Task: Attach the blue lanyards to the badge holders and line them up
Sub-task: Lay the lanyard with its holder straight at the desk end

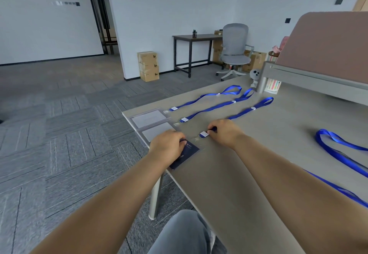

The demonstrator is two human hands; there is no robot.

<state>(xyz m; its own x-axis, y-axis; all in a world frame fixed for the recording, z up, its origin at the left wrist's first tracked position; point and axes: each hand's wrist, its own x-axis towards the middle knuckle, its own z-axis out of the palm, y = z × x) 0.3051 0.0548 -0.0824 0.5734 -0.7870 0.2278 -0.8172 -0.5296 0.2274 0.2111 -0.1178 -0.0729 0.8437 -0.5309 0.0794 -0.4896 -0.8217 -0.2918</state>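
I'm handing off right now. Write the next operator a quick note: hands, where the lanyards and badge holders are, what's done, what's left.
Left hand holds the dark badge holder at the table edge.
Right hand pinches the third lanyard beside its white clip; clip and holder look not yet joined.
Done: two clear badge holders lined up, each apparently clipped to its stretched lanyard.
Left: join this pair, align it; loose lanyards lie to the right.

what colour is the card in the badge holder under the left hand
Dark navy, in the badge holder the left hand grips; head view.
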